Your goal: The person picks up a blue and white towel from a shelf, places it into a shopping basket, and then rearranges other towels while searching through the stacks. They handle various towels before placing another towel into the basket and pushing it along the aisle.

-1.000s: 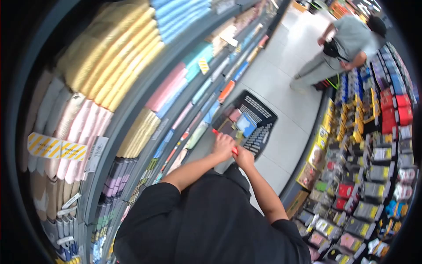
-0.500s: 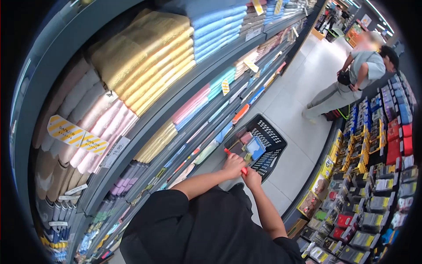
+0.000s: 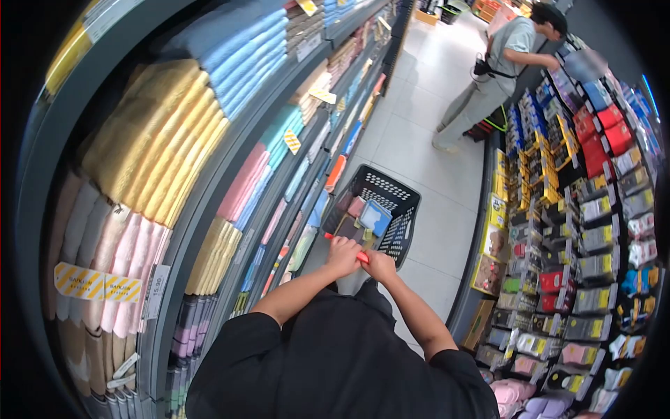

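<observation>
A black perforated shopping basket (image 3: 399,187) is in front of my body, above the tiled floor. Inside it lie a blue packet (image 3: 376,218), a pink item (image 3: 356,206) and a dark flat item. My left hand (image 3: 343,255) is wrapped round the red handle (image 3: 362,257) of the basket. Close beside it, my right hand (image 3: 379,266) grips the same handle at its right end. Neither hand holds any other thing that shows.
Shelves of folded towels (image 3: 157,140) run along the left. Racks of packaged goods (image 3: 551,279) line the right. Further up the aisle (image 3: 426,153), a person (image 3: 499,59) stands at the right rack, an arm reaching to it.
The view has turned, so shelves, basket and hands sit further left. The person ahead has raised an arm to the rack. Both my hands stay on the handle.
</observation>
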Available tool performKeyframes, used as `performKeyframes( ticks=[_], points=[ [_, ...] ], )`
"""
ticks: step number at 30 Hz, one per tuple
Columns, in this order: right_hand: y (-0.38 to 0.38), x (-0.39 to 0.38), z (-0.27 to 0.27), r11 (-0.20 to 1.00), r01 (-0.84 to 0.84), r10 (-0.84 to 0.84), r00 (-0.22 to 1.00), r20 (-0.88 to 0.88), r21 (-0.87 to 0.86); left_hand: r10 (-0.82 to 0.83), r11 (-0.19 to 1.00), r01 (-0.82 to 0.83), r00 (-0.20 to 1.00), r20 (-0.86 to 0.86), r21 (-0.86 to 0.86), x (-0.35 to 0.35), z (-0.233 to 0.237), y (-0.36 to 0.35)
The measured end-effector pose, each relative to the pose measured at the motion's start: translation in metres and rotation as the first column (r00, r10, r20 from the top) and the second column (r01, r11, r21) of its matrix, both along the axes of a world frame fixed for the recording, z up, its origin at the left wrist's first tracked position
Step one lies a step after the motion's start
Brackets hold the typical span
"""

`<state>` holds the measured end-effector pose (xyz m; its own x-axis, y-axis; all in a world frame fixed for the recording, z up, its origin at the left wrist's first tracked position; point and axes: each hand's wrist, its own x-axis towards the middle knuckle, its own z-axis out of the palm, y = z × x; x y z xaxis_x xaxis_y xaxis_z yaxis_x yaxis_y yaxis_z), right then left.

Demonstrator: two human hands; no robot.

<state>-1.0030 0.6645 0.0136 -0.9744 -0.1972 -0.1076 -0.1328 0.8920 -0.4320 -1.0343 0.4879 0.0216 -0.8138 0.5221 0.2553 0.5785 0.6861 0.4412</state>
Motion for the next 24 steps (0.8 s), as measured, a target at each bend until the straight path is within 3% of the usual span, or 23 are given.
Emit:
performKeyframes(
  ticks=[8, 24],
  points=[
    [0.002, -0.007, -0.003, 1.0, 0.013, -0.014, 0.999, 0.043, 0.027, -0.103, 0.993, 0.101, 0.994, 0.046, 0.057, -0.007, 0.006, -0.008],
    [0.019, -0.04, -0.001, 0.997, 0.054, -0.055, 0.998, 0.012, 0.051, -0.093, 0.993, 0.088, 0.994, 0.064, 0.076, -0.041, 0.008, 0.012]
  ],
)
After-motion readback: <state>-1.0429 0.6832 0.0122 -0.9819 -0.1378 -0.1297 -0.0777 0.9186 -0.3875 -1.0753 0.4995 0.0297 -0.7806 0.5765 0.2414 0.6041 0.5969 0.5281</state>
